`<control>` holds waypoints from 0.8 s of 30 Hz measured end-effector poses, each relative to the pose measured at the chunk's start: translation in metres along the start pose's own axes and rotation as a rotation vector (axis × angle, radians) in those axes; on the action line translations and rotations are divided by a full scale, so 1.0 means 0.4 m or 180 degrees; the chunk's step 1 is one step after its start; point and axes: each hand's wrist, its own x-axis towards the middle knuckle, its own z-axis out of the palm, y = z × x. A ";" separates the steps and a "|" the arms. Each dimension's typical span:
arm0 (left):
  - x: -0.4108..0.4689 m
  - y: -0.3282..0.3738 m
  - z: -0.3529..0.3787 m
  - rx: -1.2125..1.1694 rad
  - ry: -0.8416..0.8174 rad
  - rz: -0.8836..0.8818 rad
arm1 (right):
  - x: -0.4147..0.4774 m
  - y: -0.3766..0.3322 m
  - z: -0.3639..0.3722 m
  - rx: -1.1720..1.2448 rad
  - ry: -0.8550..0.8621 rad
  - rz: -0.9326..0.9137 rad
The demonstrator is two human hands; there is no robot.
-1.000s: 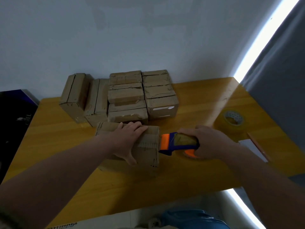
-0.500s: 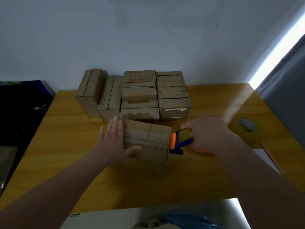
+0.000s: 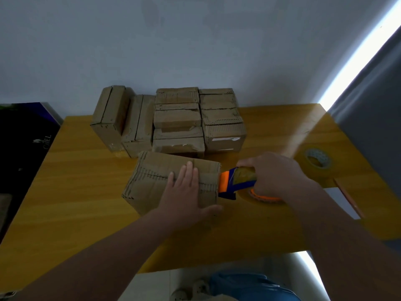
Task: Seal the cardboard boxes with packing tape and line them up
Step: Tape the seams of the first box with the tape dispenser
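Left hand [image 3: 184,192] lies flat on top of the cardboard box [image 3: 156,177], fingers straight, so no grip on anything. Right hand [image 3: 273,177] has its grip wrapped round the blue-orange tape dispenser [image 3: 236,182], whose nose touches the box's right end. The box sits mid counter [image 3: 86,213], with the other boxes [image 3: 178,120] bunched behind it by the wall and a spare tape roll [image 3: 318,162] far right.

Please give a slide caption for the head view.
Left hand presses a cardboard box; right hand holds a tape dispenser at its end.

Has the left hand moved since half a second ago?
Yes. The left hand slid right, from the left end of the box to its right half, toward the tape dispenser, judged against the stacked boxes.
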 end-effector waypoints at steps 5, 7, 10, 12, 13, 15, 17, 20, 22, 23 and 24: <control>0.013 0.069 -0.009 0.0059 -0.0094 0.0340 | -0.025 0.010 0.017 0.0195 0.0071 0.0072; 0.013 0.059 -0.008 0.0133 -0.0029 0.0464 | -0.032 0.010 0.029 0.0308 0.0126 0.0058; 0.001 0.016 -0.003 0.0230 -0.0055 0.0713 | -0.043 -0.008 0.055 0.0548 0.0207 -0.0072; -0.012 -0.021 -0.004 0.0312 -0.0108 0.0819 | -0.043 -0.026 0.080 0.0734 0.0244 -0.0174; -0.018 -0.039 -0.004 0.0337 -0.0105 0.0851 | -0.041 -0.035 0.093 0.0822 0.0253 -0.0214; -0.023 -0.063 -0.004 0.0394 -0.0042 0.0913 | -0.034 -0.044 0.119 0.0952 0.0278 -0.0296; -0.024 -0.072 -0.003 0.0418 0.0012 0.0937 | -0.033 -0.041 0.136 0.1033 0.0306 -0.0335; -0.022 -0.073 0.000 0.0386 0.0003 0.0931 | -0.047 -0.027 0.153 0.1178 0.0283 -0.0359; -0.021 -0.073 0.001 0.0381 0.0026 0.0925 | -0.059 -0.020 0.167 0.1240 0.0323 -0.0443; -0.020 -0.074 0.002 0.0375 0.0033 0.0915 | -0.065 -0.016 0.172 0.1257 0.0343 -0.0494; -0.018 -0.075 0.004 0.0367 0.0036 0.0914 | -0.070 -0.009 0.177 0.1287 0.0335 -0.0517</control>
